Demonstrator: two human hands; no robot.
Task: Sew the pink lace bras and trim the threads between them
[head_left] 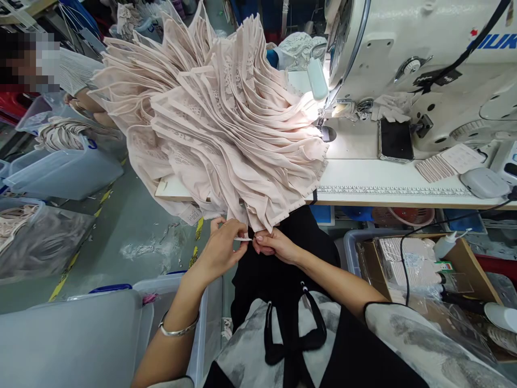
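In the head view my left hand (224,245) pinches a thin white strip (243,239) between thumb and fingers, over my lap. My right hand (278,245) is closed at the strip's other end, fingertips pressed together; whatever is between them is too small to make out. Just above both hands hang the lower edges of a big stack of pale pink fabric pieces (226,124) with lace panels. That stack is draped over the sewing table (363,180) and reaches the lit needle area of the sewing machine (375,54).
A phone (396,141) and fabric swatches (436,168) lie on the table to the right. Below them, a cardboard box (464,264) holds packets and bottles. Plastic bins (68,172) stand at left, beside another person's arm (91,99). A translucent bin (72,339) sits at lower left.
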